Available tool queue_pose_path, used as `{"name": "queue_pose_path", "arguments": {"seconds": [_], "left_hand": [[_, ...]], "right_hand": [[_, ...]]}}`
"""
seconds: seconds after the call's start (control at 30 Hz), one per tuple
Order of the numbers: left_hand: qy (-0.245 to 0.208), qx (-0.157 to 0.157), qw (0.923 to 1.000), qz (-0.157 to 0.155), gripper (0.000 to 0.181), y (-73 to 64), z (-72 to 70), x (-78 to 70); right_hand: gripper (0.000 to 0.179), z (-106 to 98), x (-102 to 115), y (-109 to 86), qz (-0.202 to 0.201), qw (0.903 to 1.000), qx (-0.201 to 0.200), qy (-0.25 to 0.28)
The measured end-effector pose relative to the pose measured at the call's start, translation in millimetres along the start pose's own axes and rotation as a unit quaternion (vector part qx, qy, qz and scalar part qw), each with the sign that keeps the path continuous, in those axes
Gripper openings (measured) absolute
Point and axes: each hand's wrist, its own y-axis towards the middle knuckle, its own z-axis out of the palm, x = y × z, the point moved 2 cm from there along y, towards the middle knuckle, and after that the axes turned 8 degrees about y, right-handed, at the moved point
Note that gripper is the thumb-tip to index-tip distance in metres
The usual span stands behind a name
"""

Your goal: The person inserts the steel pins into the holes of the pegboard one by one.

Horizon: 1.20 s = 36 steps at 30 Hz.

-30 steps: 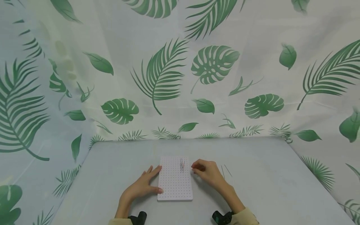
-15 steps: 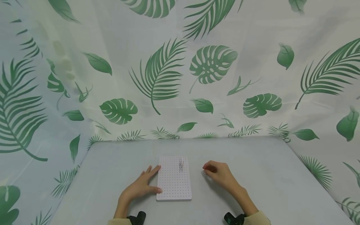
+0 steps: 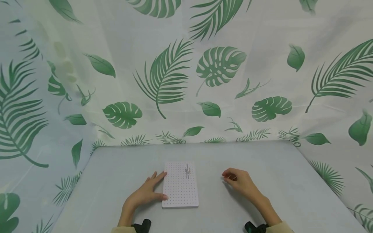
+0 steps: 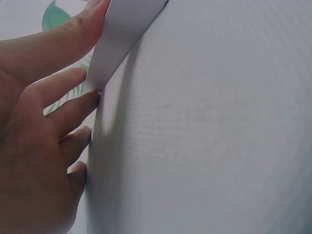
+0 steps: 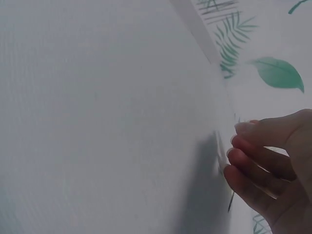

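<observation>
A white pegboard (image 3: 179, 191) with rows of small holes lies on the table. Several thin dark sticks (image 3: 187, 171) stand in its far right part. My left hand (image 3: 147, 191) is at the board's left side, fingers spread, with thumb and forefinger resting at its edge; the left wrist view shows the fingertips (image 4: 94, 95) against the board's side. Off to the board's right, my right hand (image 3: 240, 183) is low over the table, fingers bent. In the right wrist view a thin dark stick (image 5: 231, 202) shows beside its fingertips, and thumb and forefinger are slightly apart.
The pale table (image 3: 131, 168) reaches back to a white hanging cloth (image 3: 180, 123) printed with green leaves, which also covers both sides. Black wrist-worn cameras (image 3: 142, 226) sit at both wrists.
My right hand has moved right, away from the board's edge, to where two loose thin sticks lay on the table. My left hand and the board have stayed in place.
</observation>
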Motion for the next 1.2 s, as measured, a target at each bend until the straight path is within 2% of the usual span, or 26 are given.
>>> {"name": "queue_pose_path", "arguments": {"seconds": [0.33,0.7,0.93,1.2], "left_hand": [[-0.004,-0.001,1.0,0.002,0.096,0.8,0.2,0.1],[-0.008,-0.001,1.0,-0.004,0.096,1.4,1.7,1.0],[-0.011,0.0,0.9999,-0.004,0.097,1.2,1.7,2.6],[-0.014,0.002,0.9999,0.001,0.097,2.1,2.6,4.9]], "right_hand": [[0.019,-16,-14,-3.8,0.02,0.9996,0.013,-0.018],[0.041,-18,-29,-4.7,0.047,0.9974,0.054,-0.011],[0.046,-18,-33,-1.8,0.034,0.9973,0.065,-0.004],[0.046,-18,-30,-2.0,0.054,0.9961,0.068,0.016]]}}
